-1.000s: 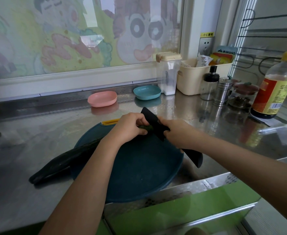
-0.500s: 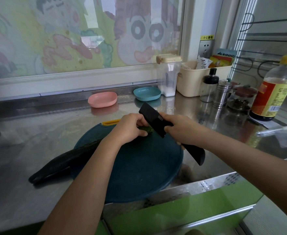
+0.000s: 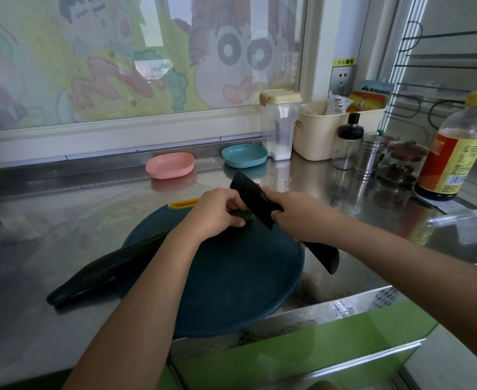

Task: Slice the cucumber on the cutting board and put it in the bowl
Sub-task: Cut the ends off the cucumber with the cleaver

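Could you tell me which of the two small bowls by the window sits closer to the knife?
The blue bowl, just beyond the knife tip; the pink bowl sits further left.

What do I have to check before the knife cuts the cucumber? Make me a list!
1. The cucumber lies on the cutting board: ok, though its tail end sticks off onto the counter.
2. The left hand holds the cucumber down: ok.
3. Its fingers are clear of the blade: cannot tell, they sit very close.
4. The right hand grips the knife: ok.
5. A bowl is ready: ok, the pink bowl and the blue bowl wait behind the board.
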### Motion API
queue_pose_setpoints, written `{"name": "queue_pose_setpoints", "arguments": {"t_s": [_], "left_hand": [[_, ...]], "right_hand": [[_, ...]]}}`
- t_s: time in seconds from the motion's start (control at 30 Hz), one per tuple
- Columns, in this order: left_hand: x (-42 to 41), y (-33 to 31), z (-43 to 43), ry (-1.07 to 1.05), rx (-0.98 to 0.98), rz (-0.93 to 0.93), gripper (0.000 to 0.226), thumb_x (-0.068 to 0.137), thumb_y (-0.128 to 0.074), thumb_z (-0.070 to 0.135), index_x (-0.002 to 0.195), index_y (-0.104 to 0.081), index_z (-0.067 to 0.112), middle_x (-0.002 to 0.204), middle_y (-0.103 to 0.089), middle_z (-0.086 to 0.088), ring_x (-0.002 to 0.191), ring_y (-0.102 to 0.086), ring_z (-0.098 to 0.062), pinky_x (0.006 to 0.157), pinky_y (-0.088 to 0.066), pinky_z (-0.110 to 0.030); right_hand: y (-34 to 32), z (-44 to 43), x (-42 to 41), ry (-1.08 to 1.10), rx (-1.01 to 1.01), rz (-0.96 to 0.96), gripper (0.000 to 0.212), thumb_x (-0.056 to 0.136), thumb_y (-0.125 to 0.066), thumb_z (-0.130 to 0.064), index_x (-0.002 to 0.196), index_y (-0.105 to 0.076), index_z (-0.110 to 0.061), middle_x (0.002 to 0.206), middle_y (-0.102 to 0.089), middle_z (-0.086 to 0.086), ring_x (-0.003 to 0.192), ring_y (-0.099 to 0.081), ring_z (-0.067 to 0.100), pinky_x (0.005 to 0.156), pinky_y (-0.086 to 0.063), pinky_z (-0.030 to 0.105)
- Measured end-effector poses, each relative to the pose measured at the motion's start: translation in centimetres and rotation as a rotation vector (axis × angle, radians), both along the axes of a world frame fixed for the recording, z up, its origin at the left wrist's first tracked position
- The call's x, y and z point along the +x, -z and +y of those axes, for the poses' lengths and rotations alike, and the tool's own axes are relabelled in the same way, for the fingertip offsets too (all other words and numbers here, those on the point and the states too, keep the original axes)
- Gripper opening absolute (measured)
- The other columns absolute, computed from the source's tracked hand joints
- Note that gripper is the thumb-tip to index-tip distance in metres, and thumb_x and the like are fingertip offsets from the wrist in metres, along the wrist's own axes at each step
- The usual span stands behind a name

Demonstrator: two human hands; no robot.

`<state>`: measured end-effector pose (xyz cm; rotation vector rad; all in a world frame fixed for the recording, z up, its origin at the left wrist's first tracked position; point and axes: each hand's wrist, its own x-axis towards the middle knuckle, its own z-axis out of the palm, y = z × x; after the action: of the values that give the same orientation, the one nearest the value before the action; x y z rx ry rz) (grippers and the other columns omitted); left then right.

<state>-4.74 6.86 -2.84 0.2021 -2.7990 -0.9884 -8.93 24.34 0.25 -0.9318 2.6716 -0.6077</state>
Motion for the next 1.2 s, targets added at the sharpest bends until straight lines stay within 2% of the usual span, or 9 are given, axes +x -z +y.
{"name": "queue_pose_setpoints", "arguments": {"t_s": [0.13, 0.27, 0.33, 0.53, 0.67, 0.77, 0.87, 0.97, 1.2], "left_hand": [[0.1, -0.1, 0.1, 0.002, -0.006, 0.0, 0.027, 0.073, -0.079, 0.008, 0.085, -0.062, 0.025, 0.088, -0.061, 0.01, 0.086, -0.056, -0.007, 0.075, -0.041, -0.019], [0.2, -0.1, 0.1, 0.008, -0.02, 0.011, 0.026, 0.073, -0.079, 0.007, 0.084, -0.062, 0.025, 0.088, -0.062, 0.009, 0.087, -0.058, -0.007, 0.075, -0.042, -0.019], [0.2, -0.1, 0.1, 0.016, -0.027, 0.015, 0.025, 0.073, -0.079, 0.008, 0.086, -0.064, 0.023, 0.09, -0.063, 0.008, 0.089, -0.059, -0.009, 0.078, -0.044, -0.021], [0.4, -0.1, -1.3, 0.056, -0.076, -0.042, 0.031, 0.08, -0.073, 0.012, 0.105, -0.068, 0.029, 0.109, -0.067, 0.005, 0.103, -0.061, -0.01, 0.093, -0.047, -0.03], [0.4, -0.1, -1.1, 0.043, -0.091, 0.002, 0.035, 0.078, -0.075, 0.011, 0.108, -0.069, 0.027, 0.106, -0.067, 0.005, 0.1, -0.06, -0.009, 0.088, -0.046, -0.025], [0.5, -0.1, -0.7, 0.037, -0.09, 0.028, 0.035, 0.077, -0.076, 0.012, 0.109, -0.069, 0.025, 0.106, -0.066, 0.006, 0.099, -0.059, -0.009, 0.087, -0.044, -0.023], [0.4, -0.1, -0.3, 0.056, -0.101, 0.051, 0.035, 0.077, -0.076, 0.013, 0.11, -0.068, 0.024, 0.108, -0.065, 0.006, 0.1, -0.057, -0.008, 0.089, -0.042, -0.022], [0.3, 0.0, 0.0, 0.065, -0.105, 0.054, 0.033, 0.077, -0.077, 0.013, 0.107, -0.069, 0.023, 0.106, -0.064, 0.007, 0.101, -0.057, -0.008, 0.091, -0.042, -0.023], [0.2, -0.1, -0.2, 0.061, -0.049, 0.014, 0.027, 0.076, -0.078, 0.013, 0.098, -0.068, 0.025, 0.099, -0.064, 0.009, 0.098, -0.058, -0.009, 0.088, -0.043, -0.023]], "right_hand": [[-0.1, -0.3, 0.3, -0.009, 0.016, 0.003, 0.057, 0.094, -0.035, -0.01, 0.146, -0.024, -0.031, 0.092, -0.054, 0.005, 0.058, -0.062, 0.024, 0.05, -0.056, 0.031], [0.8, -0.9, 0.7, -0.007, 0.067, 0.013, 0.064, 0.094, -0.035, -0.008, 0.15, -0.013, -0.031, 0.112, -0.056, 0.013, 0.062, -0.058, 0.021, 0.062, -0.058, 0.036], [1.3, -1.1, 0.8, 0.009, 0.069, 0.007, 0.066, 0.095, -0.034, -0.008, 0.151, -0.01, -0.033, 0.109, -0.055, 0.014, 0.069, -0.062, 0.025, 0.063, -0.059, 0.037], [1.4, -0.4, 0.6, 0.031, 0.025, -0.016, 0.065, 0.095, -0.033, -0.008, 0.15, -0.011, -0.035, 0.099, -0.047, 0.006, 0.058, -0.056, 0.02, 0.053, -0.056, 0.032], [1.4, 0.2, 0.0, 0.023, 0.019, -0.019, 0.064, 0.094, -0.035, -0.009, 0.15, -0.016, -0.034, 0.102, -0.05, 0.006, 0.069, -0.061, 0.023, 0.055, -0.055, 0.03], [1.2, 0.7, -0.3, 0.024, 0.022, -0.009, 0.059, 0.095, -0.037, -0.011, 0.148, -0.023, -0.032, 0.109, -0.054, 0.009, 0.066, -0.056, 0.015, 0.053, -0.05, 0.024], [1.2, 1.2, -0.4, 0.023, -0.003, 0.003, 0.054, 0.095, -0.039, -0.011, 0.144, -0.032, -0.031, 0.095, -0.055, 0.004, 0.062, -0.053, 0.011, 0.052, -0.047, 0.021], [1.2, 1.5, -0.5, 0.016, -0.064, -0.013, 0.056, 0.094, -0.039, -0.009, 0.143, -0.031, -0.035, 0.08, -0.051, -0.003, 0.056, -0.054, 0.011, 0.038, -0.044, 0.016], [0.4, 1.8, -0.5, 0.013, -0.103, 0.012, 0.058, 0.094, -0.038, -0.011, 0.146, -0.027, -0.037, 0.074, -0.048, -0.006, 0.054, -0.052, 0.01, 0.037, -0.04, 0.015]]}}
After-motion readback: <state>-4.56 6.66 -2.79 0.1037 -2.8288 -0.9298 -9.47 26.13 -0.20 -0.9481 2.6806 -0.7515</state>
